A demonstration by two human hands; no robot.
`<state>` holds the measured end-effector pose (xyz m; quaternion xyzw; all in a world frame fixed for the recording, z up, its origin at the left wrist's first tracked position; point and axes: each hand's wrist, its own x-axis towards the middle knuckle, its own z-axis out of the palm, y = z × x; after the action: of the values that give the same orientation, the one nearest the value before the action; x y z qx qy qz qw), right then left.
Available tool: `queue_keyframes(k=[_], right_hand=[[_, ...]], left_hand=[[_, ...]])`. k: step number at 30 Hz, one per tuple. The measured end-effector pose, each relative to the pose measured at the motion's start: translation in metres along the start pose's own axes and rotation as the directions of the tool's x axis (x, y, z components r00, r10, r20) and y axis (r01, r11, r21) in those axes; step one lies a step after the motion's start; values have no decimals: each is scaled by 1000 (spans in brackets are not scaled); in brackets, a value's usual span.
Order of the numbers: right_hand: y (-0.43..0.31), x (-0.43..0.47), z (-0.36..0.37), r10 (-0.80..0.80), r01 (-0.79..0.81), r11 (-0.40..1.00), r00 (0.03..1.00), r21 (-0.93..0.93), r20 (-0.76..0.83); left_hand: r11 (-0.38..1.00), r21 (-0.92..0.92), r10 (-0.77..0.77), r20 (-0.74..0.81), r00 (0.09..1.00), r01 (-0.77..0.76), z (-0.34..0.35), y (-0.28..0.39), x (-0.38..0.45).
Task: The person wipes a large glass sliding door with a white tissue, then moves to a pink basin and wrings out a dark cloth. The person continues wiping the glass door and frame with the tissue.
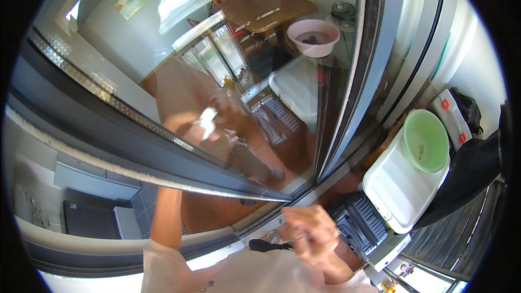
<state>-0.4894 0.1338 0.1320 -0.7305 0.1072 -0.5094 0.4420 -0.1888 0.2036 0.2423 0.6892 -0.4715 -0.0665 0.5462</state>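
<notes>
A glass door panel (244,89) in a dark frame slants across the view. My left arm reaches round its far side, and my left hand (197,132) shows through the glass, fingers closed on a crumpled white cloth or tissue (208,122). The cloth is close to the pane; whether it touches cannot be told. On the near side, my right hand (312,234) is raised in front of my chest, just past the lower end of the door frame. Its fingers are curled and blurred, so whether anything lies inside them is unclear. A faint reflection of a body overlays the pane.
At the right, a green basin (425,140) sits on a white plastic lid (403,183), beside a black ribbed case (362,221). A door track (264,219) runs along the floor. A pink basin (313,37) and wooden table (264,8) appear in the glass.
</notes>
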Motion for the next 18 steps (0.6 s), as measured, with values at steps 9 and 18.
queue_keyframes(k=[9,18], right_hand=[[20,-49,-51,623,-590,764,571,261,-534],[32,-45,-36,656,-529,755,616,389,-436]], left_hand=[[552,-820,149,277,949,153,94,30,84],[558,-796,72,326,943,233,84,17,66]])
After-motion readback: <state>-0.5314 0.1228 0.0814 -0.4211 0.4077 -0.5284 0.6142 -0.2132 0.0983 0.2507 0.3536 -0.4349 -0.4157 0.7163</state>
